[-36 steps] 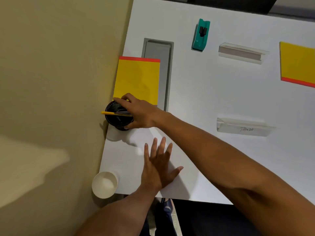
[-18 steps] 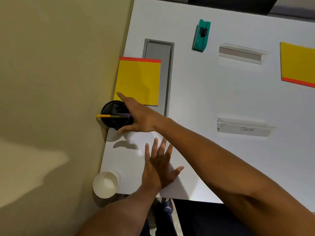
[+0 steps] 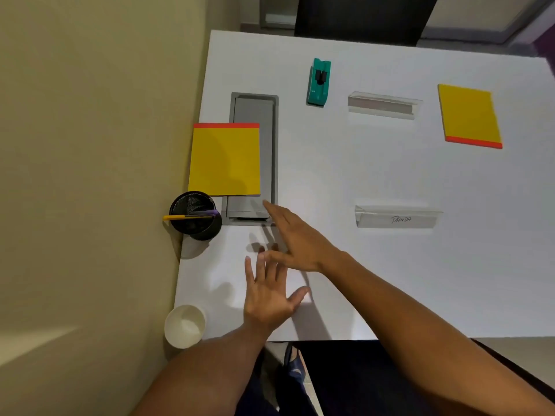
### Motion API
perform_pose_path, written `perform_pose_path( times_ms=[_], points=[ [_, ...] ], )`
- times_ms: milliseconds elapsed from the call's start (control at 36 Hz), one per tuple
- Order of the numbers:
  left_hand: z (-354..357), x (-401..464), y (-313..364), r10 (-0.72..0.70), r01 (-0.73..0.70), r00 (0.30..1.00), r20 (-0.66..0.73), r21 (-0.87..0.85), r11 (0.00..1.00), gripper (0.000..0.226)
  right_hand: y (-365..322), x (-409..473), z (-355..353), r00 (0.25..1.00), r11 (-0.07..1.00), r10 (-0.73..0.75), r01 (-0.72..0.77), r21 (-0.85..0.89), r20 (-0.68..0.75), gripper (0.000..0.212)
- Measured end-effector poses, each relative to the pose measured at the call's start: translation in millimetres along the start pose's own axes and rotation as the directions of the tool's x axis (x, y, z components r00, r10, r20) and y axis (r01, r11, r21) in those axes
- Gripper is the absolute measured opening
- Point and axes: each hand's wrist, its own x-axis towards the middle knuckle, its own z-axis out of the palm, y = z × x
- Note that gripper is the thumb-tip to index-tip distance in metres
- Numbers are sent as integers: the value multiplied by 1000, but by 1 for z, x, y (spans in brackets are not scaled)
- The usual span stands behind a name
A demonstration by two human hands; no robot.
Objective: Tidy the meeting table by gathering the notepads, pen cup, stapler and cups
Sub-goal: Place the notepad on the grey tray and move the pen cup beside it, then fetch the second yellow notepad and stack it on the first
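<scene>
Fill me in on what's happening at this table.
A person is tidying a white table. Neither hand holds anything: the right hand reaches out with straight fingers near the grey hatch, and the left hand is spread flat above the tabletop. The pen cup stands at the left edge next to a yellow notepad. A white cup sits at the near corner. The stapler and a second notepad lie farther off.

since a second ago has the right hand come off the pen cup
Yes. The right hand has left the pen cup and pulled back rightward, now by the grey table hatch.
</scene>
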Motion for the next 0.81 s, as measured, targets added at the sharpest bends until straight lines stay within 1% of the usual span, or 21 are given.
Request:
perform_pose_path(
  times_ms=[83, 250, 417, 611, 722, 806],
  points=[
    [-4, 0, 2, -34, 30, 997, 64, 65, 997, 92, 2, -28, -12, 997, 998, 65, -64, 15, -45, 102],
    [-5, -2, 2, -44, 35, 995, 88, 107, 994, 92, 1, -87, -26, 960, 967, 251, -241, 87, -125, 102],
    [-2, -1, 0, -55, 41, 992, 112, 124, 991, 94, -2, -141, -35, 891, 919, 394, -375, 125, -224, 100],
    [-6, -4, 4, -44, 26, 990, 132, 140, 990, 94, -7, -210, -44, 775, 846, 528, -516, 134, -349, 95],
    [-18, -3, 12, -68, 47, 982, 177, 120, 992, 97, -13, -246, -46, 714, 811, 580, -551, 197, -392, 93],
    [-27, -1, 16, -113, 77, 966, 235, 156, 985, 95, -18, -270, -45, 695, 798, 600, -559, 227, -397, 92]
  ],
)
